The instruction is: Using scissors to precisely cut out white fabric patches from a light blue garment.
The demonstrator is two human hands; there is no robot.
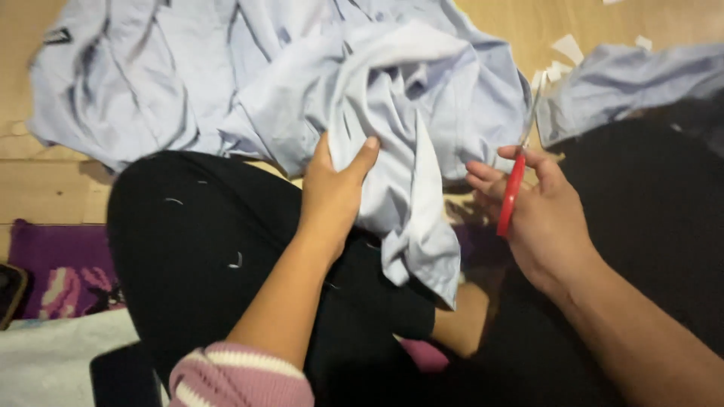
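While the left hand (332, 197) grips pale-blue cloth (392, 98), the right hand (544, 218) holds red scissors (511, 194).

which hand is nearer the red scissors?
Right. The right hand holds the red scissors; the left hand is apart, off to their left, gripping the pale blue shirt.

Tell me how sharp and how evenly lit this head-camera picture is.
Head view: soft all over, with motion blur on the pale blue cloth and the right hand holding red-handled scissors; the left hand gripping the cloth is a little crisper. Light is dim and warm, the black trousers lose detail in shadow; no glare.
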